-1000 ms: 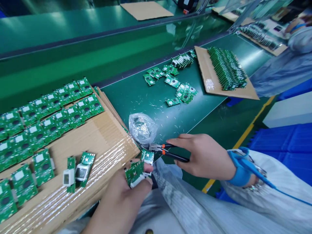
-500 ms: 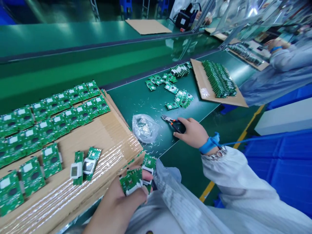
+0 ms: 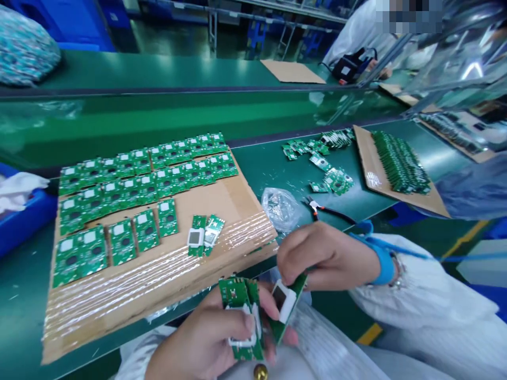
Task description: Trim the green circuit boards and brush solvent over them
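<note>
A blue bin (image 3: 29, 224) at the left edge of the view holds a crumpled white cloth (image 3: 19, 190), which reaches over its rim. On the table (image 3: 257, 163), a clear plastic bag (image 3: 280, 209) sits bunched beside the cardboard sheet (image 3: 209, 198); what is inside cannot be made out. That sheet carries two long rows of boards (image 3: 130, 190), a shorter front row (image 3: 122, 241) and two loose boards (image 3: 196, 237), partly overlapping, with white-framed displays facing up. Farther right, a second cardboard piece (image 3: 370, 166) bears many boards packed on edge (image 3: 400, 161), and a scatter of boards (image 3: 336, 181) lies between it and the bag.

The left hand (image 3: 206, 332) is closed around several circuit boards (image 3: 233, 290), gripped between thumb and fingers, the thumb lying across a white frame. The right hand (image 3: 325, 253) pinches the upper end of a single board (image 3: 287, 306), its display turned toward the left hand; the board slants down just beside the left fingertips, and whether they touch it is hard to tell. Wire cutters (image 3: 315, 205) with orange-and-black handles lie on the table just beyond the right hand, near the bag
</note>
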`<state>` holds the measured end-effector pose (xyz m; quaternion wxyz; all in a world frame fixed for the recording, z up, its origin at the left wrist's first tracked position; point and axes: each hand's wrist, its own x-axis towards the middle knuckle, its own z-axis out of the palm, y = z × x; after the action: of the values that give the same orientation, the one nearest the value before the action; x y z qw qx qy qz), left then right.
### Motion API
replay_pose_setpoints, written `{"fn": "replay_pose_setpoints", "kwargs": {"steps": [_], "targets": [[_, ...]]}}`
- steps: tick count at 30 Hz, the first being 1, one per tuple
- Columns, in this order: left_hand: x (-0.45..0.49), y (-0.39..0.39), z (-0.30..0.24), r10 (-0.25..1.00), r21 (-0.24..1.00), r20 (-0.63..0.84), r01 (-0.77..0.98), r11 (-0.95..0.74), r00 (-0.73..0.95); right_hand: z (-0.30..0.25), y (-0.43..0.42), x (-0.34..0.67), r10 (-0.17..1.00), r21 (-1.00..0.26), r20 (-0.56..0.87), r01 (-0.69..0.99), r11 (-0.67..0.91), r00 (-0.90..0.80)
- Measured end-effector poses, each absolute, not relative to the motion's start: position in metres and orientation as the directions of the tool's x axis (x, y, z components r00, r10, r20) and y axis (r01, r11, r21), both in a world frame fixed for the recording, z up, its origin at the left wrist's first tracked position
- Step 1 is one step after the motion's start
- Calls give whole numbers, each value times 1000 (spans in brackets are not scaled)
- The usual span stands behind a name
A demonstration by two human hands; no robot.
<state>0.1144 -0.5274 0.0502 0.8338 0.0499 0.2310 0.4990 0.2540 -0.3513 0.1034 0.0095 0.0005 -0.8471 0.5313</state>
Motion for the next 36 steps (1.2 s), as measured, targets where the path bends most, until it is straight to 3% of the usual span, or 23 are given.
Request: {"fn": "replay_pose_setpoints", "kwargs": {"steps": [2, 7, 11, 16, 28, 36], "targets": [[107, -540, 44, 894, 285, -282, -859, 425, 349, 110, -336, 235, 3, -899, -76, 70, 432, -997], [93, -569, 32, 938, 316, -327, -923, 220, 111, 108, -311, 158, 182, -801, -202, 269, 535, -962], [85, -587, 33, 918, 342, -392, -917, 204, 58, 91, -313, 96, 181, -633, -340, 367, 682, -923], [77, -599, 31, 916, 344, -401, -923, 173, 22, 82, -315, 69, 151, -613, -405, 390, 688, -902], [75, -597, 20, 915, 342, -400, -917, 207, 57, 81, -313, 66, 230, -596, -395, 439, 672, -889], [76, -592, 19, 915, 359, -396, -905, 226, 71, 75, -314, 64, 136, -486, -386, 327, 810, -912]]}}
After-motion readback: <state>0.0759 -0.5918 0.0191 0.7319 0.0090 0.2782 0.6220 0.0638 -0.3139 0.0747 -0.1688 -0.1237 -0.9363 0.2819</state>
